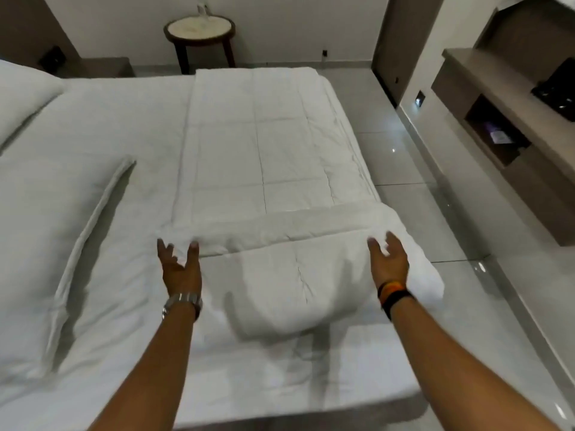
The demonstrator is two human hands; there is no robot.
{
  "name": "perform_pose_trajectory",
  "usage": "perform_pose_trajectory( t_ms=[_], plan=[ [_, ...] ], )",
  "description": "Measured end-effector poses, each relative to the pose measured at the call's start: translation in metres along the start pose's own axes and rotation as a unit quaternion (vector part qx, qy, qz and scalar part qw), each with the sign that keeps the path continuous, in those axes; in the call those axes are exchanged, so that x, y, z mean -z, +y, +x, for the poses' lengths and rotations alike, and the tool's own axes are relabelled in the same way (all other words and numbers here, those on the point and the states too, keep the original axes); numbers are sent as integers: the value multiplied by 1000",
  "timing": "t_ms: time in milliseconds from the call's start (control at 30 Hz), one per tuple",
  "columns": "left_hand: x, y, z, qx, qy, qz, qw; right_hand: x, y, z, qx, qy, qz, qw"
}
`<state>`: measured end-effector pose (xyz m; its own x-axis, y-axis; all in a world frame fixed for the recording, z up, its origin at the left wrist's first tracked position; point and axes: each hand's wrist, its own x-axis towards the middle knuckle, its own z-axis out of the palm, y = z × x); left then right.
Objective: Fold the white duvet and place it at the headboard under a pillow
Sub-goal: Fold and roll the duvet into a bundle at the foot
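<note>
The white quilted duvet lies in a long folded strip along the right side of the bed, its near end turned over into a thick roll. My left hand hovers at the roll's left corner, fingers spread, holding nothing. At the roll's right edge, my right hand is also open, palm inward, fingers just touching the fabric. One pillow lies on the left of the bed; a second pillow sits at the far left.
The mattress is covered by a white sheet. A round wooden side table stands by the far wall. A glossy tiled floor runs along the bed's right side, with a shelf unit against the right wall.
</note>
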<state>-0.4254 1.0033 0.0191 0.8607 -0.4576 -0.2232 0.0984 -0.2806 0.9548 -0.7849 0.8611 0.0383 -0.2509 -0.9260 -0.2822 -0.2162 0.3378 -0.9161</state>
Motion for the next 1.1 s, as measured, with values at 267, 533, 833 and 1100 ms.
perform_pose_trajectory(
  t_ms=[267,533,833,1100],
  plan=[
    [-8,-87,-79,351,177,75,916,-2,98,-31,-185,127,5,974],
    [-36,-72,-35,268,113,32,956,-57,74,14,-81,133,-143,977],
    [21,-55,-83,217,117,72,966,-23,65,-36,50,38,-186,981],
    [121,-35,-182,117,115,68,984,56,74,-152,43,15,-57,997]
  ],
)
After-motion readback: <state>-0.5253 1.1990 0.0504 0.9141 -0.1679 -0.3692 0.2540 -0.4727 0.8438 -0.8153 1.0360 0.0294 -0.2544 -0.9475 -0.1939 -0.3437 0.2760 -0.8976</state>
